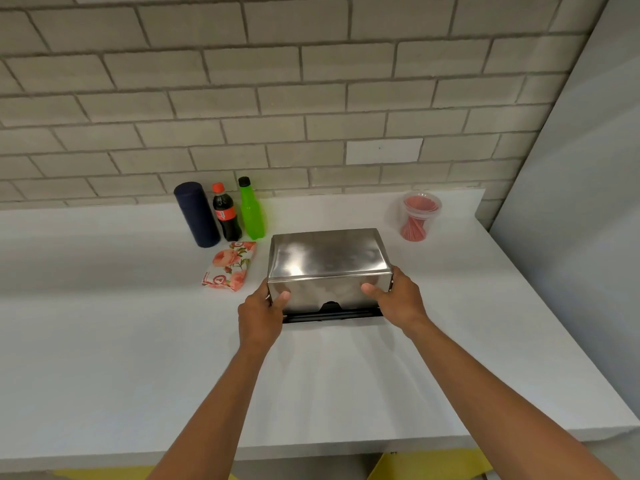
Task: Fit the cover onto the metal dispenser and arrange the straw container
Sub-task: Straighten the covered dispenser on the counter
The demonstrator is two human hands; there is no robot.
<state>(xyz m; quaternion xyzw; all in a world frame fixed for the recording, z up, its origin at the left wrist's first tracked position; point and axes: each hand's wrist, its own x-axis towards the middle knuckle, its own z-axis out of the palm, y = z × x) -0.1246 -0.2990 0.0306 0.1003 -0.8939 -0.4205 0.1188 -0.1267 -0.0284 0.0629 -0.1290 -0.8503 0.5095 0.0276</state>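
Note:
A shiny metal cover [327,261] sits over the dispenser in the middle of the white counter [104,323]. The dispenser's black base [332,315] shows along the cover's front bottom edge. My left hand [261,315] grips the cover's front left corner, thumb on its front face. My right hand [398,301] grips the front right corner the same way. A clear plastic straw container [419,216], filled with red straws, stands at the back right near the wall, apart from both hands.
Behind the dispenser on the left stand a dark blue cylinder [196,214], a cola bottle [225,213] and a green bottle [251,211]. A floral packet [231,265] lies just left of the cover. A brick wall runs behind; a grey panel bounds the right.

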